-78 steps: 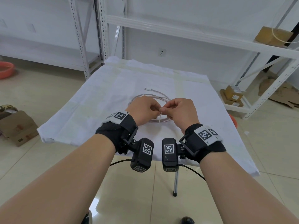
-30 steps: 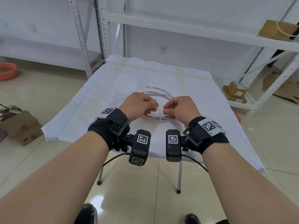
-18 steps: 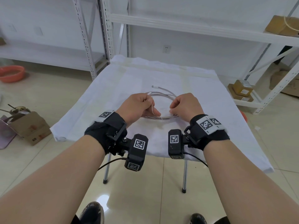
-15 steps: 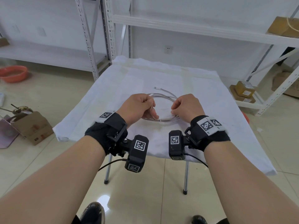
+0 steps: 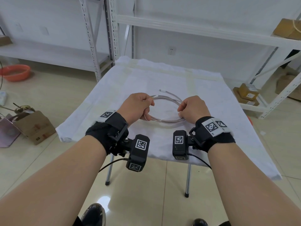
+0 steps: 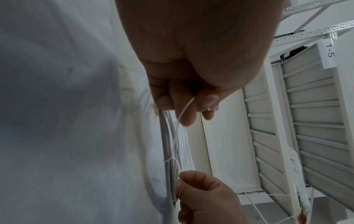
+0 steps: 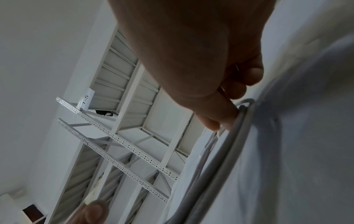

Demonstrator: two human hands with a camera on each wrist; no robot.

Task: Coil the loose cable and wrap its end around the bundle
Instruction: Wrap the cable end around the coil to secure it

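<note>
— Where is the cable (image 5: 164,110) at this moment?

— It lies as a round coil of several grey-white loops near the middle of the surface (image 5: 203,88), which is covered with a white cloth. One plug end (image 5: 161,90) pokes out past the far side of the coil.

— And the left hand (image 5: 137,106)?

— It sits at the left side of the coil, fingers curled. In the left wrist view the thumb and fingers pinch a thin white string (image 6: 184,109); that string runs down to a small tie (image 6: 169,159) wrapped round the loops. The coil strands pass under the same hand.

— So its grip is on the string?

— Yes, closed on the string, with the coil gathered against the fingers.

— The right hand (image 5: 193,108)?

— At the right side of the coil. The right wrist view shows its fingers curled with the thumb (image 7: 214,112) pressed against the bundled strands, so its grip is closed on the cable. The left wrist view also shows that hand pinching the other end of the string just below the tie.

— What surrounds them?

— White metal shelving (image 5: 203,32) behind, cardboard boxes (image 5: 247,93) on the floor to the right.
</note>
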